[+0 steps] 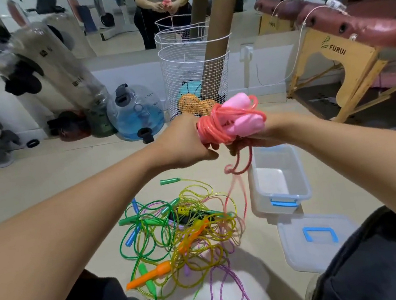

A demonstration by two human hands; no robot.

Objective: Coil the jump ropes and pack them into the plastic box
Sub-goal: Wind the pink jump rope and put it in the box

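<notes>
My left hand [185,141] and right hand [256,139] both grip the coiled pink jump rope [231,119]. The open plastic box [278,176] sits at five o'clock below it, the tangled ropes [177,229] at seven.

You have one pink rope [232,119] in hand, one open box [278,179], one lid [314,240], two cardboard tubes [215,45] at twelve o'clock.

I see both forearms bare to the frame edge, no sleeves, watch or rings on left hand [185,141] or right hand [258,136]. Dark trousers [376,264] cover both legs.
</notes>
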